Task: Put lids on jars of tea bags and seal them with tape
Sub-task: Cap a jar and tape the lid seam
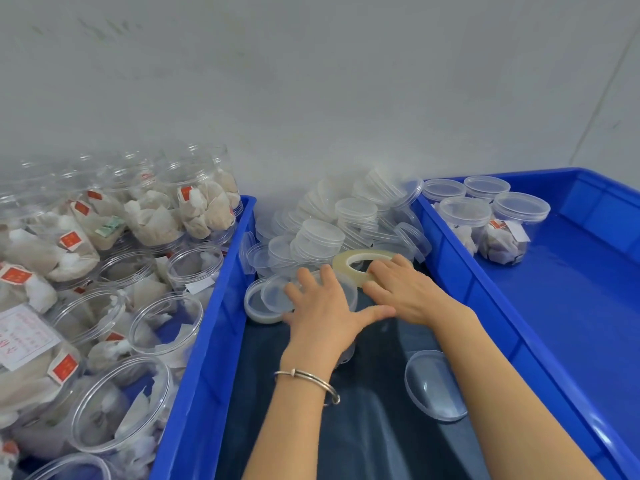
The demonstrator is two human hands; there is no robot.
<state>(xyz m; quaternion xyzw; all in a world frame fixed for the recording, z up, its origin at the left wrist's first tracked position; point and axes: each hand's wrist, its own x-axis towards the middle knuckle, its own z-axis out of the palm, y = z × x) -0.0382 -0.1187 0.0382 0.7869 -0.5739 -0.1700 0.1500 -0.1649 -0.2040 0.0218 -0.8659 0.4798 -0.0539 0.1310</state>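
Clear lid (346, 289) under left hand (323, 308), fingers spread flat — right hand (403, 289) grasping tape roll (360, 263).

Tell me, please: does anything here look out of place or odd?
One clear lid lies alone on the dark cloth beside the right forearm, apart from the lid heap by the wall. The heap itself is loose and leaning, not stacked. Nothing looks spilled or broken.

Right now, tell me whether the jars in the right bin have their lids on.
On. All four jars at the far end of the right bin carry clear lids; tea bags show through the front two. Whether they are taped, I cannot tell.
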